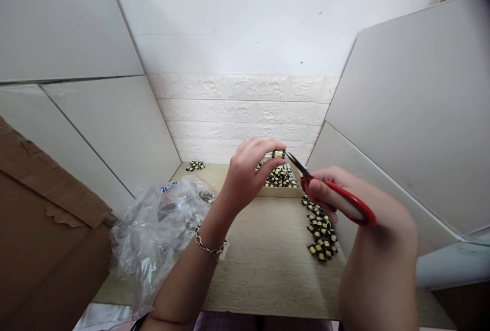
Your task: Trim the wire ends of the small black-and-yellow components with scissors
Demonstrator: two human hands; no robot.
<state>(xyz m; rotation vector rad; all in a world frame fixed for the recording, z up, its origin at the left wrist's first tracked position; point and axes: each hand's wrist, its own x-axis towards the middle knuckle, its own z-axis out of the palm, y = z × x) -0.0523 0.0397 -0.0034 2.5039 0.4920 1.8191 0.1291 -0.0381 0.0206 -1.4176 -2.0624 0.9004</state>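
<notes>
Between its thumb and fingers my left hand pinches a small yellow-and-black part, held up above a shallow box of similar parts. My right hand is closed on red-handled scissors, whose dark blades point up and left. The blade tips are close beside the right side of the held part; whether they touch it I cannot tell. Below my right hand, a loose pile of the same parts lies along the table's right side.
A clear plastic bag with some parts inside lies at the table's left. A small group of parts sits at the back left. Brown cardboard stands at far left. White panels and a brick-patterned wall surround the table.
</notes>
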